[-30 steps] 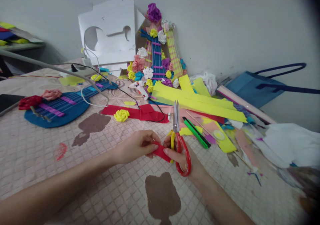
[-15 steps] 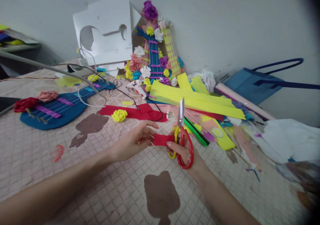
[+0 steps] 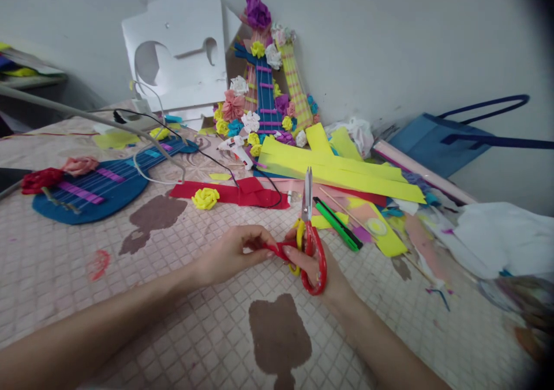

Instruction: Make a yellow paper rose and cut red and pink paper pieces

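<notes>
At the centre of the head view, a red strip (image 3: 280, 250) is stretched between two bare hands above the table (image 3: 208, 332). From where I stand it looks narrowed in the middle; whether folded or twisted I can't tell. Thumb and fingers of the left hand (image 3: 236, 255) pinch one end. The right hand (image 3: 314, 260) grips the other end and also has the scissors (image 3: 308, 227) hooked in it, blades pointing up and close together. Just right of them lies a green cutter (image 3: 336, 224). Left of centre, a yellow flower (image 3: 205, 198) sits on a red band (image 3: 227, 194), with a glue gun (image 3: 237, 149) above it. Yellow sheets (image 3: 337, 171) are heaped right of centre, a blue guitar (image 3: 108, 188) lies at left, and a blue bag (image 3: 437, 147) leans at upper right.
</notes>
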A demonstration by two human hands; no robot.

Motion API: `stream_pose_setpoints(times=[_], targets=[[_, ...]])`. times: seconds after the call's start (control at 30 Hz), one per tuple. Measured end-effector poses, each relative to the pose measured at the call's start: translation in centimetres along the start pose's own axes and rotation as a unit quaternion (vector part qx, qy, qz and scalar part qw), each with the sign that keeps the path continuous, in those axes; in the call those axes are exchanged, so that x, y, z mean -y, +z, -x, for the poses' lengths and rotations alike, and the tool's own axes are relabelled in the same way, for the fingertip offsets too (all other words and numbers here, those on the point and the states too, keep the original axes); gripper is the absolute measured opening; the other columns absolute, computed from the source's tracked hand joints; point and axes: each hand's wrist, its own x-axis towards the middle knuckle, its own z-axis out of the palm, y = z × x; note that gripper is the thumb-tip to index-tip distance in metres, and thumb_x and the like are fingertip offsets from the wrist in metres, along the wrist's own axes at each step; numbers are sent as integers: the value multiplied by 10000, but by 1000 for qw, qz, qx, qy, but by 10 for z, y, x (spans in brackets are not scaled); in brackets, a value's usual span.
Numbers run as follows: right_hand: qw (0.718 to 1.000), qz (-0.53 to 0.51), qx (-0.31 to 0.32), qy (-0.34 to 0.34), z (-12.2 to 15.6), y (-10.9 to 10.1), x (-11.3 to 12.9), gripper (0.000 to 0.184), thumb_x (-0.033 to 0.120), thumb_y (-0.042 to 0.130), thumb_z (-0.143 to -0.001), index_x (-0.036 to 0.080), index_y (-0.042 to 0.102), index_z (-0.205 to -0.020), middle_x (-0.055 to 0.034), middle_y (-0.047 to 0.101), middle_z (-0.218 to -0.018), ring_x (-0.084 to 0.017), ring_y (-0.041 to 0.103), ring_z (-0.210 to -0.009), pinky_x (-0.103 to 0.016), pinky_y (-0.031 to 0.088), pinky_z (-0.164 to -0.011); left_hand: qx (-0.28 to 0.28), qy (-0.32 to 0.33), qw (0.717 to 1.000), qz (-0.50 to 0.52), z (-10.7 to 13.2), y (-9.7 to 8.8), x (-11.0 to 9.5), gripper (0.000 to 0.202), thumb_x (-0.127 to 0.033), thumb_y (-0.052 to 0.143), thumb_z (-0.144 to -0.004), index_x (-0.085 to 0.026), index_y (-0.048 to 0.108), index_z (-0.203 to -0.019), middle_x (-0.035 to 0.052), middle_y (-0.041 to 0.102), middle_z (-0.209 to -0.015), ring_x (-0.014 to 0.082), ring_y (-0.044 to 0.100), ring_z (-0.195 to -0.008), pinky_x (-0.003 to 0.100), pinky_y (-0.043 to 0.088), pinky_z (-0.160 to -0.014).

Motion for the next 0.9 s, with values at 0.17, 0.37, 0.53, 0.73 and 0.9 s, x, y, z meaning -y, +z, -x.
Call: stream_pose_setpoints(times=[0.17, 0.37, 0.53, 0.73, 0.9], targets=[[998, 57, 3, -27, 2, 3, 5, 221, 324, 645, -711, 226, 529, -872, 16, 563, -699, -141, 546, -620, -251, 429, -521, -18, -49, 995, 80, -2, 3, 5, 179, -304, 667, -754, -137, 604, -768, 23, 634, -738, 122, 578, -685, 235, 456, -636], [992, 110, 6, -66, 6, 7, 11, 210, 287, 627, -719, 222, 519, -887, 7, 572, -757, -143, 556, -671, -276, 463, -601, 5, -113, 974, 197, -4, 1, 13, 189, -251, 747, -667, -131, 609, -715, 34, 694, -762, 123, 627, -688, 238, 471, -655], [988, 130, 4, -77, 9, 8, 11, 208, 304, 620, -742, 219, 526, -906, -1, 580, -787, -146, 564, -707, -269, 474, -617, -11, -138, 966, 218, -4, 2, 12, 232, -188, 776, -616, -130, 566, -693, 13, 690, -702, 103, 629, -630, 207, 457, -591], [989, 123, 8, -84, 7, 8, 9, 199, 325, 632, -749, 220, 543, -893, -15, 600, -846, -155, 583, -736, -283, 497, -657, -31, -148, 961, 232, -4, 3, 11, 323, -152, 789, -575, -137, 539, -778, -3, 665, -711, 122, 650, -667, 226, 475, -616], [995, 79, 14, -61, 7, 14, 8, 288, 356, 697, -690, 218, 535, -885, -14, 589, -851, -159, 585, -745, -294, 495, -680, -32, -156, 960, 231, -4, 5, 13, 345, -147, 781, -574, -143, 546, -826, -11, 646, -716, 108, 626, -651, 223, 465, -607]])
